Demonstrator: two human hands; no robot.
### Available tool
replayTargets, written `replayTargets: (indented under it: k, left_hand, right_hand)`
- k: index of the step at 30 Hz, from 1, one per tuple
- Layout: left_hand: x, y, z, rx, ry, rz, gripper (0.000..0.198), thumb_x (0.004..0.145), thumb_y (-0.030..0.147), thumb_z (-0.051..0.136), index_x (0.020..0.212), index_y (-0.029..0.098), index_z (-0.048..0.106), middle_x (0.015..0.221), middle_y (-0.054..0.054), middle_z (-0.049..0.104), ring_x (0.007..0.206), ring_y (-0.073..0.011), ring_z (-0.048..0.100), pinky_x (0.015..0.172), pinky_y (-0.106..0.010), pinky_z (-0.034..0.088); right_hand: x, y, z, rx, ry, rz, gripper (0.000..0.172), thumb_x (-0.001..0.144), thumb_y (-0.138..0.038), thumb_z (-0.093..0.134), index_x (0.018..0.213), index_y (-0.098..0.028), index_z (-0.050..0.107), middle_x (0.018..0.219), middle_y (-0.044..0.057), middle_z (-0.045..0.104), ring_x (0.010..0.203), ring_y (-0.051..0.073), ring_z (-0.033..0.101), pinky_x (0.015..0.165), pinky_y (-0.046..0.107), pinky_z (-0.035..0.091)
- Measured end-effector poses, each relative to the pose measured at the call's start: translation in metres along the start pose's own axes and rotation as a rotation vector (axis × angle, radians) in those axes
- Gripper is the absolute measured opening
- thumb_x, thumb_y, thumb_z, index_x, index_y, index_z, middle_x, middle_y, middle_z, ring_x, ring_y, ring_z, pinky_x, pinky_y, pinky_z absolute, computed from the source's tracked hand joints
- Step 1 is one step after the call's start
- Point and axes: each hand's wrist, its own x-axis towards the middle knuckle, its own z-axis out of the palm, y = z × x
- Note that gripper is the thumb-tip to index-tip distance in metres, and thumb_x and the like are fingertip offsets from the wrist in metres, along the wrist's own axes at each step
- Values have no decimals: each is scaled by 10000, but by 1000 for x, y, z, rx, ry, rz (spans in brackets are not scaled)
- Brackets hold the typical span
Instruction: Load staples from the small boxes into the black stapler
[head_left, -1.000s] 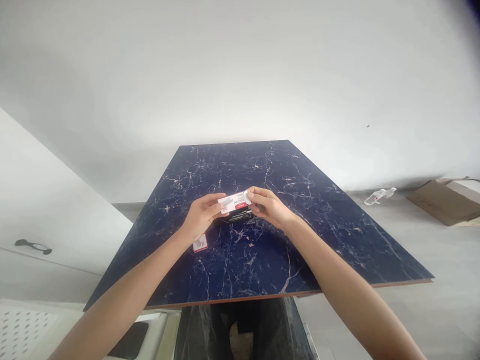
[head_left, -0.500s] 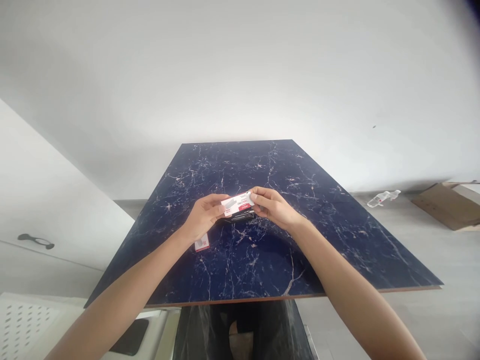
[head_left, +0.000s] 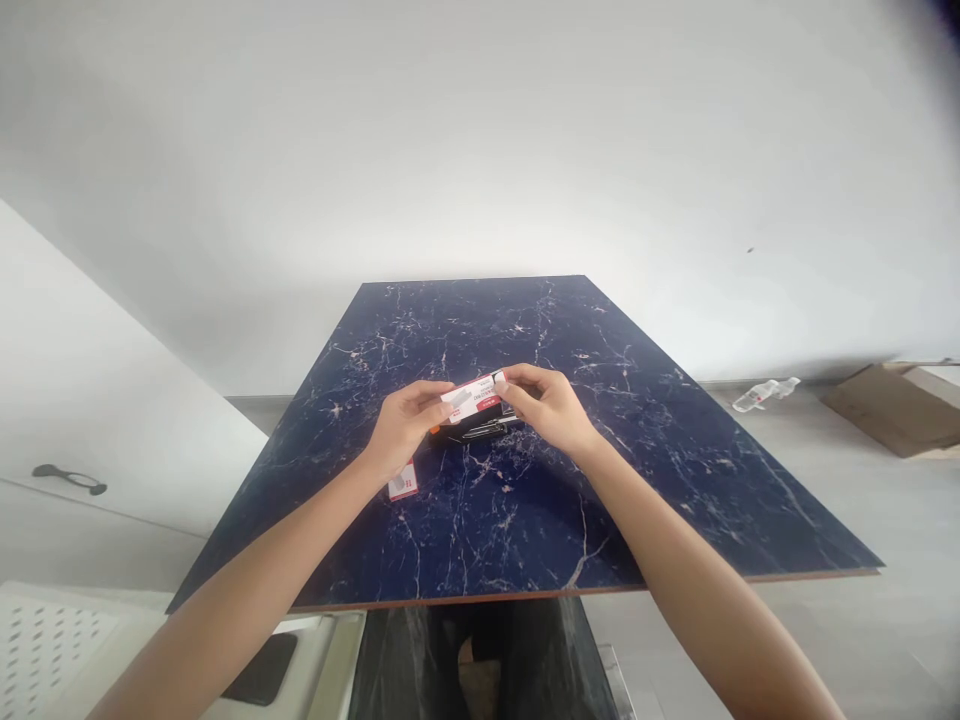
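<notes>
Both hands meet over the middle of the dark blue marbled counter (head_left: 525, 520), holding a small white and red box (head_left: 472, 398) between them. The left hand (head_left: 405, 425) pinches the box's left end, thumb on top and fingers curled beneath, its grip closed on the box. The right hand (head_left: 551, 405) takes the right end with thumb and fingertips, its grip likewise closed on the box.

The box's long axis runs left to right across the counter, its right end tilted slightly up and away from the person. Its printed white face looks up toward the camera, with the red band along the near edge.

Directly under the box, a black object (head_left: 480, 430) lies on the counter; whether the box touches it cannot be told.

A second small red and white box (head_left: 403, 486) lies on the counter nearer the person than the held box, just beside the left wrist.
</notes>
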Motion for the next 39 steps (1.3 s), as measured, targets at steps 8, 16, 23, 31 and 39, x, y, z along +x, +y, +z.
replayTargets:
  k: [8, 16, 23, 31, 39]
  left_hand:
    - [-1, 0, 0, 1, -105, 13, 337, 723, 330, 863, 1032, 229, 775, 1099, -81, 757, 980, -239, 708, 834, -375, 586]
    - [-1, 2, 0, 135, -131, 50, 339, 748, 354, 839, 1048, 206, 780, 1077, -112, 771, 970, -266, 728, 854, -419, 599]
    - [-2, 7, 3, 145, -86, 37, 362, 746, 383, 841, 1050, 196, 781, 1072, -123, 773, 970, -274, 731, 851, -414, 600]
    - [-4, 6, 4, 98, -92, 41, 337, 729, 356, 858, 1022, 205, 790, 1047, -111, 778, 952, -272, 738, 837, -406, 612]
    - [-5, 4, 12, -201, -45, -100, 331, 744, 305, 859, 1038, 186, 762, 1027, -83, 777, 952, -230, 739, 790, -327, 642]
  right_hand:
    - [3, 4, -3, 388, -186, 166, 316, 778, -445, 818, 870, -194, 648, 719, -21, 564, 540, 70, 313, 493, 252, 212]
    - [1, 8, -8, 507, -430, 174, 361, 749, -432, 852, 873, -200, 604, 790, -15, 587, 578, 73, 369, 518, 230, 247]
    - [0, 4, -6, 497, -323, 201, 342, 806, -508, 783, 861, -212, 621, 860, 18, 624, 658, 115, 458, 550, 247, 291]
    - [0, 8, -3, 491, -380, 181, 379, 809, -542, 770, 889, -211, 605, 834, 11, 606, 605, 97, 382, 544, 249, 250]
    - [-2, 8, 3, 527, -412, 96, 401, 829, -515, 759, 1042, -217, 594, 765, -29, 497, 594, 91, 352, 536, 243, 254]
